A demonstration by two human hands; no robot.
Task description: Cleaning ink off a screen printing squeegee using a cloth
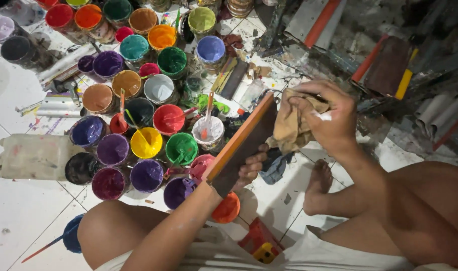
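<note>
My left hand (250, 168) grips a flat dark squeegee (241, 145) with an orange edge, holding it tilted above the floor. A crumpled tan rag (290, 125) is pressed against the squeegee's upper end by my right hand (325, 116). A white smear marks that hand. I sit low on the tiled floor with my knee (106, 228) and bare foot (317, 186) in view.
Several open paint cans (146, 143) in many colours crowd the floor at the left, some with stirring sticks. A white plastic jug (33, 156) lies on its side. More squeegees (384, 65) and rolled sheets lean at the upper right. A blue cloth (276, 165) lies under the squeegee.
</note>
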